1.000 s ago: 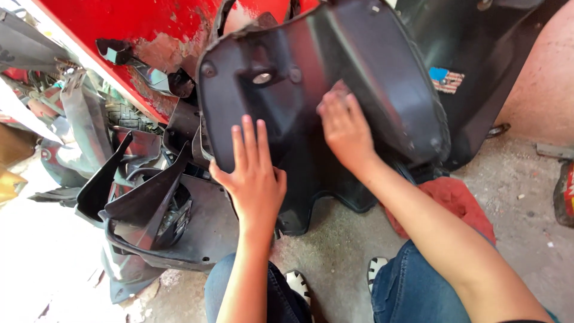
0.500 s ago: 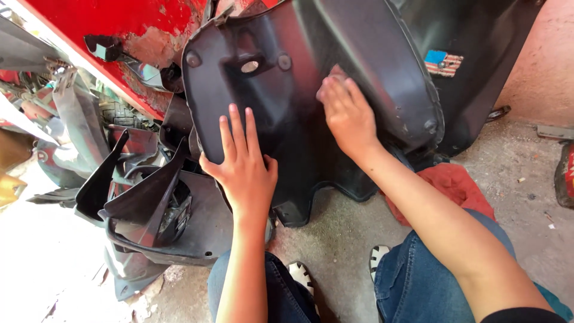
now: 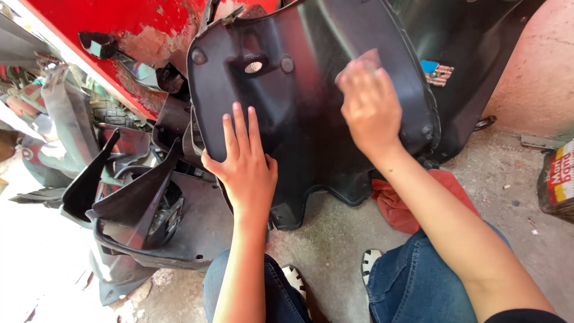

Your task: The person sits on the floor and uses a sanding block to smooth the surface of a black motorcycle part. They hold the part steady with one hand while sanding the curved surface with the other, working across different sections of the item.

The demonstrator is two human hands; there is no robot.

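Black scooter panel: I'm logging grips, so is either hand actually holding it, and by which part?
Neither hand grips it. The left hand lies flat on the black plastic scooter panel near its left edge; the right hand presses on its middle, blurred.

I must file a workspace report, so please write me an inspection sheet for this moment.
Surface: bare concrete floor, dusty.
Job's things: large black plastic panel, propped upright against the red body.
Clutter: loose black plastic parts at left; red cloth under the right forearm; a can at the right edge.
Hands: left hand flat on the panel's lower left; right hand pressed on its middle, blurred.
Cables: nothing seen.
Surroundings: pale wall at right.
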